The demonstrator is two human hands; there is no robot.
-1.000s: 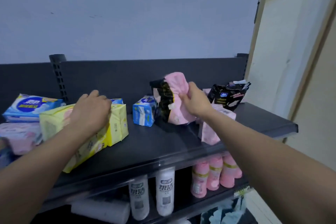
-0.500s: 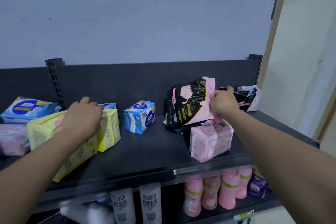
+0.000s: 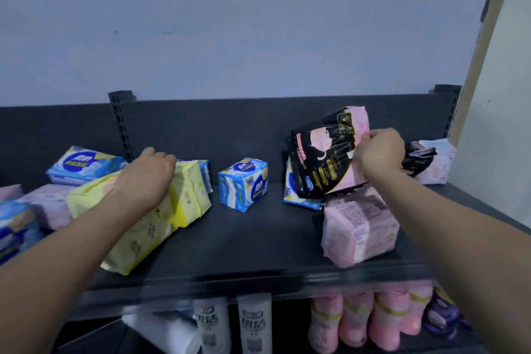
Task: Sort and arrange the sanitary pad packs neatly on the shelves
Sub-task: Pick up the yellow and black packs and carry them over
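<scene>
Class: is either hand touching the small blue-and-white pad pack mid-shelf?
No, the blue-and-white pad pack stands apart between the left hand and right hand.

Shelf [image 3: 258, 238]: yellow pks [image 3: 143, 238] L, blue pk [image 3: 242, 184] ctr, pink pk [image 3: 359, 227] R.

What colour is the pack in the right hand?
The pack is black and pink; head view.

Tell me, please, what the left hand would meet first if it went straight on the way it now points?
Probably the upright yellow pack right beside its knuckles; the left hand holds the long yellow pack and points back-right. Beyond sits a blue pack, then the back panel. Depth is unclear.
</scene>
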